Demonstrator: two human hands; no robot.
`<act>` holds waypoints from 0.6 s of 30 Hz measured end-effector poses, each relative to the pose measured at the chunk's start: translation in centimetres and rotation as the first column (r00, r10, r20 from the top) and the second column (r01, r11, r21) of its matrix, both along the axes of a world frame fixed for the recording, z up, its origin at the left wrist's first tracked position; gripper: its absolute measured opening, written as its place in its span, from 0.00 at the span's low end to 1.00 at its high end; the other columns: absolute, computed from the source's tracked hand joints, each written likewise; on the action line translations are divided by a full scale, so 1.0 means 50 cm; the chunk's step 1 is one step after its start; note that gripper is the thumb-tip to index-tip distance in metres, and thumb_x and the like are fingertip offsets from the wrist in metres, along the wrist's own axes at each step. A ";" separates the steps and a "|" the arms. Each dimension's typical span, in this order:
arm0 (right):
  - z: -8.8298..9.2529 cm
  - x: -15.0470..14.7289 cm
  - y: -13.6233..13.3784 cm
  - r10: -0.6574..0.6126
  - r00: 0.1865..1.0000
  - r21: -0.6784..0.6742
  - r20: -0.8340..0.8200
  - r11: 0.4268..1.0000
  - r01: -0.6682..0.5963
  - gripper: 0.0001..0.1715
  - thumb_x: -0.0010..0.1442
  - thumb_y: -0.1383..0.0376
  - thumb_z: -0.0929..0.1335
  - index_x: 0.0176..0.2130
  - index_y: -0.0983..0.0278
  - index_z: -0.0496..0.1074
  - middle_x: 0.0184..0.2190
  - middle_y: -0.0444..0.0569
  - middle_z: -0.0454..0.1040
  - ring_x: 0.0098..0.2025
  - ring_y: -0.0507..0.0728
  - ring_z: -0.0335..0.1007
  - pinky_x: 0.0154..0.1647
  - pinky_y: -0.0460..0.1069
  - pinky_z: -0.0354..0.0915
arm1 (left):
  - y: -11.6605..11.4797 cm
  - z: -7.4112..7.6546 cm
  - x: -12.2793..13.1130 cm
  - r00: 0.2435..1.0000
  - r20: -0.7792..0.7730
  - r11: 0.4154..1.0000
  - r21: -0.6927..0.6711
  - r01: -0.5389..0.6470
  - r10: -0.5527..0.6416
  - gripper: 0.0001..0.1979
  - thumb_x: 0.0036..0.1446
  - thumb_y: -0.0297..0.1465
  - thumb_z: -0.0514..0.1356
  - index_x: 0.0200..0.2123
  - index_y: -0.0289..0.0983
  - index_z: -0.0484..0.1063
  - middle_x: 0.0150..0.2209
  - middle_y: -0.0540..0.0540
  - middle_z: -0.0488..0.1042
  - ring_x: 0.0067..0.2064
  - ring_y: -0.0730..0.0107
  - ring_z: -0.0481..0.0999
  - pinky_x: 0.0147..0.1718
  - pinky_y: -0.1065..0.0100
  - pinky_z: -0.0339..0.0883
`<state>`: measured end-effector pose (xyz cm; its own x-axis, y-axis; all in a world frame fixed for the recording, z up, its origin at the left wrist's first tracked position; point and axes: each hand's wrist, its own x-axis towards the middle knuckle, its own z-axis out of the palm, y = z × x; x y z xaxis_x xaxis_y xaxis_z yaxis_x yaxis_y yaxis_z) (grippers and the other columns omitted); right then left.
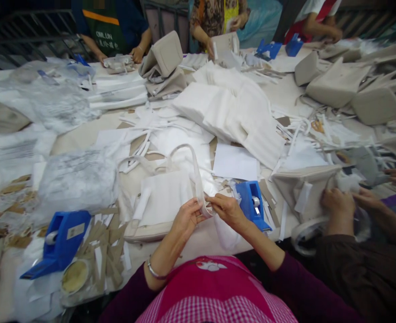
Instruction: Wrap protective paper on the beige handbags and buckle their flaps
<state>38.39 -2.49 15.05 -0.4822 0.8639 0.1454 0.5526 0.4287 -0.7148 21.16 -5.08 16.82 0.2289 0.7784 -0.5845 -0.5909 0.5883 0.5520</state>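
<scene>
A pale beige handbag point(150, 231) lies in front of me, with a white sheet point(166, 197) over its upper face and a small white roll point(142, 203) on it. Its looped handle point(195, 168) rises toward my hands, wrapped in something whitish. My left hand point(190, 215) pinches the lower end of this handle. On the other side, my right hand point(227, 210) has its fingers closed at the same handle end; whatever small piece they may hold is hidden. Just right of that hand stands a blue tape dispenser point(251, 204).
Another blue tape dispenser point(61, 237) stands at left beside cardboard strips point(105, 251) and a round tub point(75, 276). White foam sheets point(231, 107) are heaped mid-table. A co-worker's hands point(341, 202) work on a bag point(305, 188) close at right. More people stand across the table.
</scene>
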 end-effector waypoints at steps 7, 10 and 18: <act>0.044 -0.024 -0.007 -0.265 0.940 -0.166 -0.213 0.958 0.232 0.10 0.60 0.65 0.64 0.41 0.62 0.74 0.30 0.46 0.71 0.33 0.53 0.67 0.38 0.48 0.61 | 0.000 0.019 0.010 0.976 -0.176 0.983 0.149 -0.105 0.131 0.19 0.45 0.29 0.67 0.41 0.36 0.65 0.28 0.51 0.72 0.27 0.73 0.73 0.28 0.72 0.68; 0.060 -0.037 -0.013 -0.417 0.884 -0.382 -0.212 0.868 0.318 0.11 0.57 0.59 0.67 0.32 0.63 0.75 0.28 0.46 0.70 0.32 0.53 0.64 0.37 0.49 0.60 | 0.001 0.022 0.022 0.934 -0.258 0.951 0.251 -0.180 0.245 0.20 0.44 0.28 0.67 0.39 0.38 0.62 0.25 0.55 0.69 0.26 0.76 0.71 0.29 0.73 0.66; 0.044 -0.086 0.000 -0.566 0.736 -0.611 -0.373 0.746 0.265 0.09 0.51 0.60 0.71 0.27 0.64 0.74 0.24 0.41 0.63 0.29 0.51 0.59 0.35 0.49 0.57 | 0.016 0.021 0.014 0.815 -0.509 0.917 0.392 -0.068 0.278 0.17 0.53 0.36 0.61 0.46 0.38 0.66 0.38 0.46 0.72 0.42 0.69 0.72 0.45 0.68 0.63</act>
<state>34.11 -2.48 17.25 -0.0352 0.9686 -0.2462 0.0743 -0.2432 -0.9671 21.87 -4.26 17.85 -0.2024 0.9445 -0.2588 -0.2037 0.2179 0.9545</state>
